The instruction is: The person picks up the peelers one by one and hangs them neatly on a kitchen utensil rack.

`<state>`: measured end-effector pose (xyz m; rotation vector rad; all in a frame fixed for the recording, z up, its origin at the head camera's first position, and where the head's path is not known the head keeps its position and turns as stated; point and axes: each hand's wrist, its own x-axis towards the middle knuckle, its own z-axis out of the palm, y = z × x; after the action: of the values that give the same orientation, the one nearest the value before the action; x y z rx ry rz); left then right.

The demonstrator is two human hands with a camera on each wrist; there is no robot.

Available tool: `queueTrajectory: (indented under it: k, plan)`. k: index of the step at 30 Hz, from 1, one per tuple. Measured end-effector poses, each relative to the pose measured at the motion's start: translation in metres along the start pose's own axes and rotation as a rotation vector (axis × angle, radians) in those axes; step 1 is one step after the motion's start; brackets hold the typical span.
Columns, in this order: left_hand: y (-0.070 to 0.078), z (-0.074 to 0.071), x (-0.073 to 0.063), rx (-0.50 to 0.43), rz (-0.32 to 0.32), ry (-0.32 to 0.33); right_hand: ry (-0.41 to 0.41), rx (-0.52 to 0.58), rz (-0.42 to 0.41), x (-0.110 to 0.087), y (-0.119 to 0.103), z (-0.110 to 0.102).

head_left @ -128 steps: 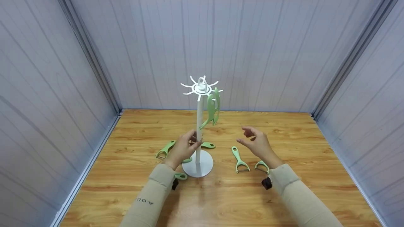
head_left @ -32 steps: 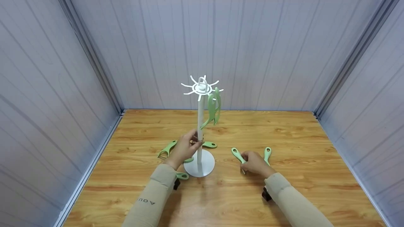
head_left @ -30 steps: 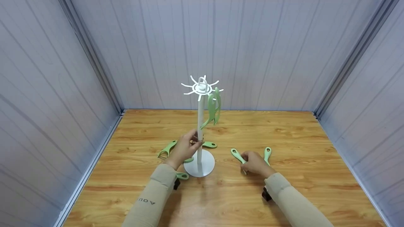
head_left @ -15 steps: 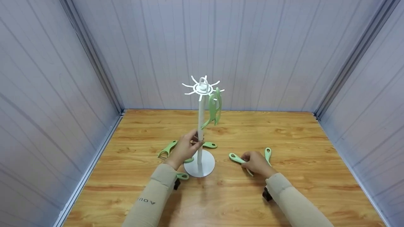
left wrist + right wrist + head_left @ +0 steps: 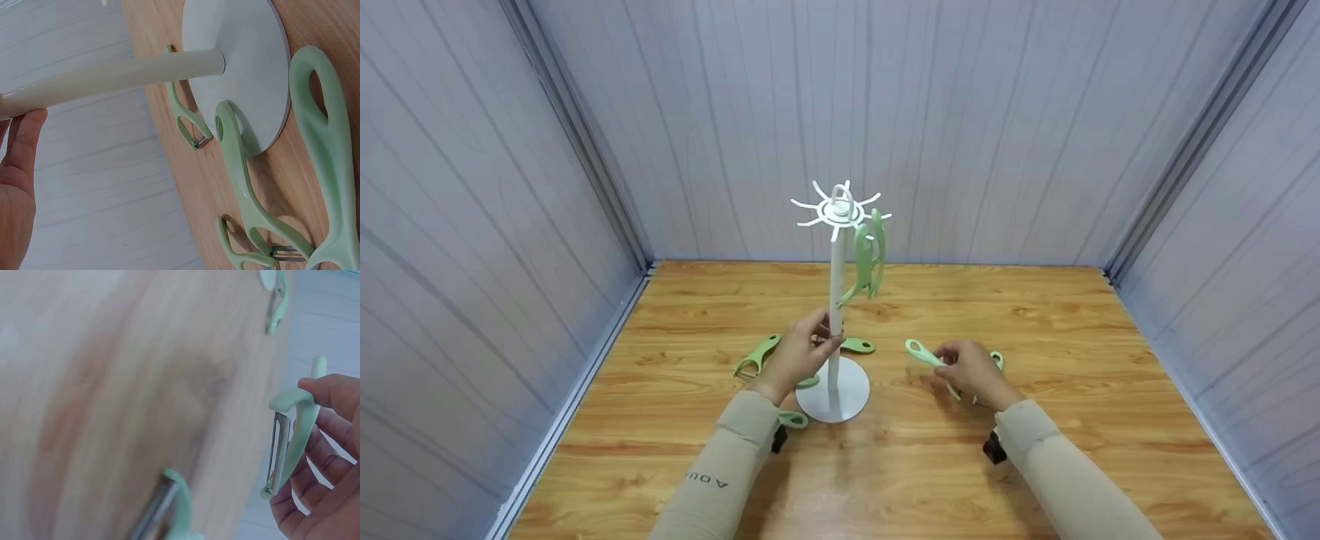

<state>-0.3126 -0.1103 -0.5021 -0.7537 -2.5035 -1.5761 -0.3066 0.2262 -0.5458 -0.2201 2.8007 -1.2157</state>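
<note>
A white stand with a round base [image 5: 851, 397] and a ring of hooks [image 5: 841, 212] on top stands mid-table. My left hand [image 5: 799, 352] grips its pole [image 5: 140, 70] below the middle. Two green peelers [image 5: 864, 259] hang from hooks on the right side. In my right hand [image 5: 971, 373] is another green peeler [image 5: 304, 422], pinched between thumb and fingers, its handle end [image 5: 921, 351] pointing left and its metal blade showing in the right wrist view. A further peeler [image 5: 997, 360] lies on the table, partly hidden behind the right hand.
Around the stand's base lie more green peelers: one at the left [image 5: 757, 354], one behind the pole [image 5: 858, 346], one with its handle over the base [image 5: 233, 149] and one nearest my left sleeve [image 5: 326, 129]. Pale panel walls [image 5: 750, 127] enclose the wooden table [image 5: 900, 480].
My right hand came down onto a peeler on the right, took hold of it, turned it and has lifted it slightly. The left hand keeps its grip on the pole.
</note>
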Motion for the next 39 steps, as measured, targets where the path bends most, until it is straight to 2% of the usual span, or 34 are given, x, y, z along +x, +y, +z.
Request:
queueTrajectory:
  k: [13,20,39]
  plan:
    - [-0.003,0.001,0.001,0.01,0.03,0.01,0.021,0.003,-0.003,0.002,-0.019,-0.019]
    - [-0.002,0.0,-0.001,0.01,0.005,-0.004,0.043,0.017,-0.024,0.001,-0.027,-0.025]
    - [-0.002,0.001,0.0,0.011,0.021,0.01,0.106,0.031,-0.049,0.0,-0.047,-0.035]
